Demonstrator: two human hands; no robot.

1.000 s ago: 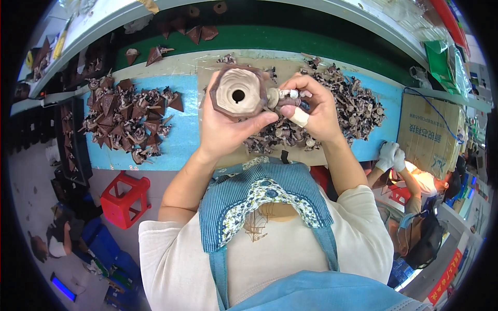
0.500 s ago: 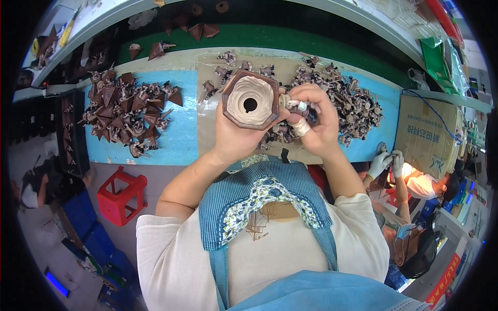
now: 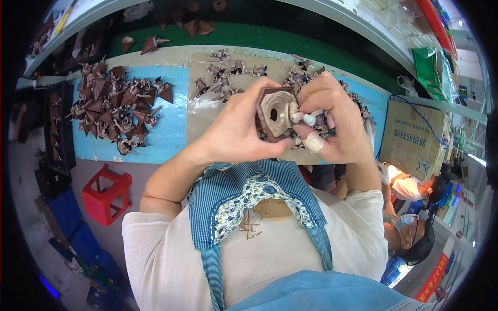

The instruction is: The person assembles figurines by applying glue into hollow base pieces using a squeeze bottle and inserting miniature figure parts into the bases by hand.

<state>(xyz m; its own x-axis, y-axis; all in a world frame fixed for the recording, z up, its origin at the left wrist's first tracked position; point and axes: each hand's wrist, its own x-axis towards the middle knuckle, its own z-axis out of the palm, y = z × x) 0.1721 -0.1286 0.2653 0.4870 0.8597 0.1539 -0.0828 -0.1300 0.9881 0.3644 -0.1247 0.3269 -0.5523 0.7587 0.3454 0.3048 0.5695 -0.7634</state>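
My left hand (image 3: 233, 127) is wrapped round a brown, many-sided hollow piece (image 3: 280, 99) with a cream, ridged inside and a dark hole in its bottom. Its open side is tilted toward my right hand (image 3: 337, 111). The right fingers pinch a small cream-coloured figurine part (image 3: 295, 113) at the rim of the hollow piece; my fingers hide much of it. Beige tape (image 3: 313, 142) wraps my right thumb. Beyond my hands, loose figurines (image 3: 224, 89) lie on brown sheeting. A pile of figurines with brown pointed pieces (image 3: 106, 93) is to the left.
More figurines (image 3: 302, 63) are heaped behind my right hand. A shelf edge (image 3: 358, 26) runs overhead, with brown cones (image 3: 206, 27) beneath it. A cardboard box (image 3: 410, 136) stands right of the table. Two co-workers (image 3: 412, 187) sit nearby. A red stool (image 3: 107, 194) is at left.
The hollow piece has turned from facing up at me to tilting rightward, toward the right fingers. Both hands have shifted right in the picture, and the whole view has moved slightly.
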